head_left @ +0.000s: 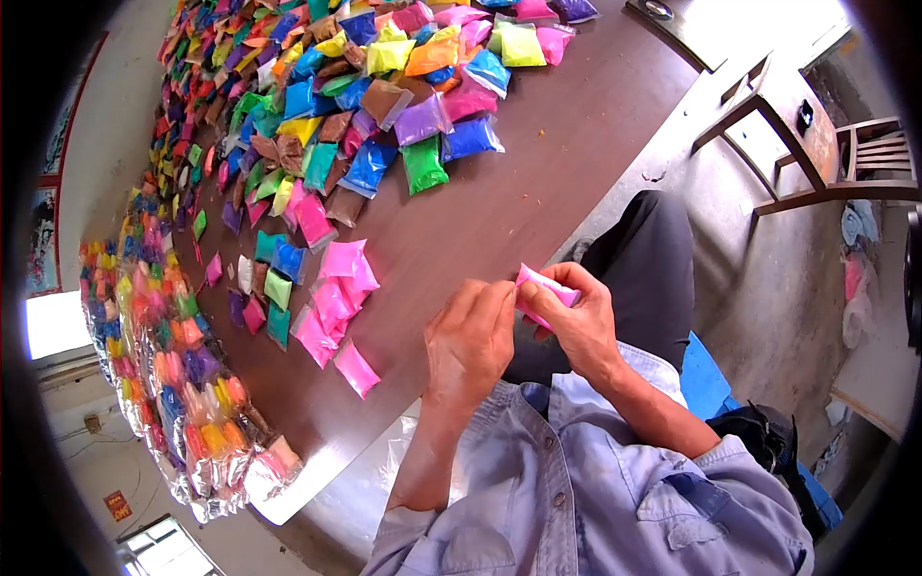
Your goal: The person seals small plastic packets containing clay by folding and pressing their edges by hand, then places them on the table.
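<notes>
My right hand (584, 322) grips a small pink packet (552, 284), thumb pressed across its front. It is a clear plastic pouch filled with something bright pink. At the packet's left edge, the fingers of my left hand (471, 336) are closed in a pinch; their tips are partly hidden behind the hand's back. Both hands are held above my lap, beside the table edge. Nearest to my left hand on the brown table (461, 240) lies a single pink packet (357, 369). Just beyond it is a small group of pink packets (336, 298), overlapping one another.
A large heap of multicoloured packets (375, 106) covers the far part of the table. Along the left edge lie clear bags of coloured pouches (182, 384). A wooden stool (792, 125) and a chair (879, 158) stand to the right. A blue object (708, 374) is beside me.
</notes>
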Demonstrator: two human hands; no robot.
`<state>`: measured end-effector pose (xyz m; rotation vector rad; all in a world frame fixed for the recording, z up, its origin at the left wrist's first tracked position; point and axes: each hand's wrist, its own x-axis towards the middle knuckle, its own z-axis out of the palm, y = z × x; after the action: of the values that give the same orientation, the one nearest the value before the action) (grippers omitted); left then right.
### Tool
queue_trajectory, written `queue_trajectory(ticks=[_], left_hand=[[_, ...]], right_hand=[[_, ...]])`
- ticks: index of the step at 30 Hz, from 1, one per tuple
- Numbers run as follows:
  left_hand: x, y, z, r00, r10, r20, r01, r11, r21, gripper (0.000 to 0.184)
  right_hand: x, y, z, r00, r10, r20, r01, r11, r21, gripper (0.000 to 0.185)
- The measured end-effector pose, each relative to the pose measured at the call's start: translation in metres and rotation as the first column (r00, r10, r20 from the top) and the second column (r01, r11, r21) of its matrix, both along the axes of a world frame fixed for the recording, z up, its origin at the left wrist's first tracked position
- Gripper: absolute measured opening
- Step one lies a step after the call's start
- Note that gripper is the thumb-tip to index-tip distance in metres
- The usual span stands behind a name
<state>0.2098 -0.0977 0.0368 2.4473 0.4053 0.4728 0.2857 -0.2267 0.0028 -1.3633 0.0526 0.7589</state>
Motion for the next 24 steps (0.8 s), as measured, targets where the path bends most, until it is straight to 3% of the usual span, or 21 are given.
queue_trajectory(ticks=[4,10,12,17,24], left_hand=[[-0.004,0.0,0.001,0.999,-0.032,-0.015,0.033,0.996,0.085,0.011],[0.0,0.0,0.003,0.998,-0.058,-0.009,0.059,0.991,0.117,0.011],[0.002,0.0,0.004,0.996,-0.084,-0.005,0.084,0.988,0.129,0.012],[0.006,0.002,0.003,0.986,-0.136,-0.092,0.153,0.967,0.206,0.012],[0.015,0.002,-0.006,0.989,-0.065,-0.132,0.103,0.946,0.307,0.011]], right_hand=[[0.001,-0.001,0.004,0.992,0.032,-0.118,-0.028,0.999,0.04,0.031],[0.002,-0.003,-0.003,0.997,0.032,-0.064,-0.024,0.993,0.119,0.022],[0.005,-0.004,-0.002,0.996,0.089,-0.024,-0.088,0.995,0.037,0.019],[0.003,-0.002,-0.007,0.995,0.062,0.077,-0.065,0.997,0.039,0.019],[0.002,-0.002,-0.015,0.995,0.052,0.081,-0.056,0.997,0.057,0.018]])
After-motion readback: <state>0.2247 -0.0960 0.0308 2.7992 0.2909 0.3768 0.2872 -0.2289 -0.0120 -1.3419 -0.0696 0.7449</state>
